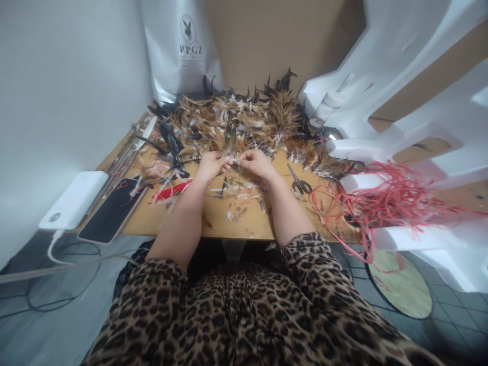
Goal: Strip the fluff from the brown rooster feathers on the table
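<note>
My left hand point(212, 166) and my right hand point(256, 162) meet over the middle of the wooden table, fingertips nearly touching. Both are closed in a pinch on a small feather point(234, 160), whose base shows pale between them; its full outline blends into the feathers behind. Just beyond my hands lies a large heap of brown, white and black feathers point(236, 119). Loose feather scraps point(238, 211) are scattered nearer to me. Black-handled scissors point(299, 180) rest to the right of my right hand, blades partly apart. A red strip point(171, 191) lies beside my left forearm.
On the left are a phone point(110, 211), a white power bank point(74, 199) with a cable, and thin sticks. Tangled pink-red ribbon point(396, 198) spills over white foam pieces at right. A silver bag point(183, 51) stands at the back; a round stool point(400, 284) is below right.
</note>
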Motion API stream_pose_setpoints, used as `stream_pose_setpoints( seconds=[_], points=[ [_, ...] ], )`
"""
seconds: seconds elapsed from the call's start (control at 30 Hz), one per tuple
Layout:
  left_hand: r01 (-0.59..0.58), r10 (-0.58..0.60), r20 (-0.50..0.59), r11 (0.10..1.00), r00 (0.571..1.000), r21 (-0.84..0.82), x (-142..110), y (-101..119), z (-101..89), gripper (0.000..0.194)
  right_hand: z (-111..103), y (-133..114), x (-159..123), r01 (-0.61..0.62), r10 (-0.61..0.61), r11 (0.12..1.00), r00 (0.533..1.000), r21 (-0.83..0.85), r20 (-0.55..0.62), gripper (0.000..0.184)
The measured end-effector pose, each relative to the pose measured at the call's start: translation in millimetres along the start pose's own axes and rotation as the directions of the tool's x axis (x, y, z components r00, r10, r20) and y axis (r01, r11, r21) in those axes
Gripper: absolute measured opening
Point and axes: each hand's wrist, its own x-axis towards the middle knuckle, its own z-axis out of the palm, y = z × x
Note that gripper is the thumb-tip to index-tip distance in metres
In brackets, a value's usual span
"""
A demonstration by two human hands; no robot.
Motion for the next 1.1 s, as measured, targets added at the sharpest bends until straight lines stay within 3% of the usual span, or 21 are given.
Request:
stream_pose_setpoints(
  seconds=[0.2,0.57,0.67,0.77,0.87,0.93,1.03,1.1],
  points=[
    [0.001,-0.002,0.047,0.999,0.999,0.038,-3,1,2.4,0.013,-1,3,4,-0.018,0.026,0.994,0.997,0.109,-0.079,0.024],
    [0.087,-0.094,0.102,0.994,0.990,0.071,-11,5,6.1,0.015,3,-3,2,0.027,-0.029,0.999,0.993,-0.019,-0.115,0.022],
    [0.046,-0.046,0.060,0.999,0.997,0.003,-5,2,0.8,0.016,3,1,5,0.033,-0.030,0.999,0.988,0.019,-0.153,0.023],
    [0.003,-0.003,0.004,0.986,1.000,-0.165,-1,1,-5.3,0.018,2,5,7,0.022,-0.013,0.998,0.985,0.051,-0.171,0.022],
    [-0.018,0.002,-0.059,0.962,0.998,-0.273,1,3,-8.2,0.018,2,5,5,0.009,-0.010,1.000,0.995,-0.001,-0.097,0.021],
    [-0.013,-0.011,-0.077,0.954,0.997,-0.301,2,4,-8.1,0.017,4,2,2,0.018,-0.016,0.997,0.999,-0.070,0.029,0.020],
    [-0.007,-0.015,-0.070,0.953,0.997,-0.303,2,4,-7.0,0.016,9,-2,-3,0.059,-0.006,0.964,0.980,-0.259,0.201,0.015],
    [-0.011,-0.011,-0.071,0.956,0.997,-0.294,2,4,-6.5,0.017,12,-4,-5,0.088,0.014,0.906,0.971,-0.413,0.237,0.011]
  ],
)
